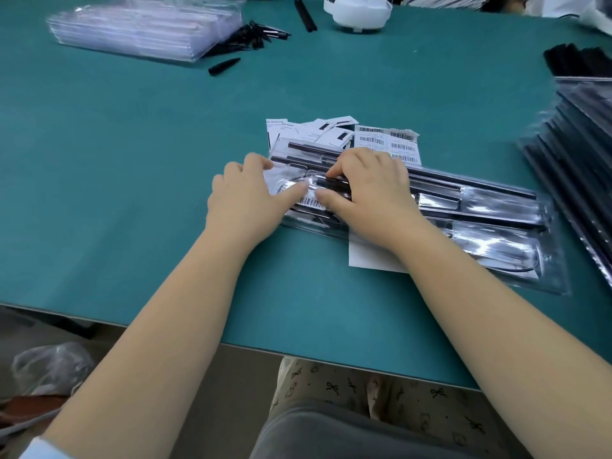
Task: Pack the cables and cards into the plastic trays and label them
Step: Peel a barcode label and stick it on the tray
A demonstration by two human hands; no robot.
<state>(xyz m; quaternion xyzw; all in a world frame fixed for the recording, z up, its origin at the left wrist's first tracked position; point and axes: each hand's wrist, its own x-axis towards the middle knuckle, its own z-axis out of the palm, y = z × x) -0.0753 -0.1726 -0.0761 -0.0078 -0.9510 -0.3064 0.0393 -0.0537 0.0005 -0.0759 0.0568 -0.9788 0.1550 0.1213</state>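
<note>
A clear plastic tray with black rods and a coiled cable lies across the green table. Both hands rest on its left end. My left hand lies flat, thumb pressing a white barcode label onto the tray. My right hand presses down beside it, thumb on the label's right edge and fingertips on a black part under the plastic. White cards and a sheet of barcode stickers lie just behind the tray. A white paper sticks out from under it.
A stack of empty clear trays sits far left, with loose black pointed parts beside it. A white round object stands at the back. Filled trays are piled at the right edge. The table's front edge runs near my lap.
</note>
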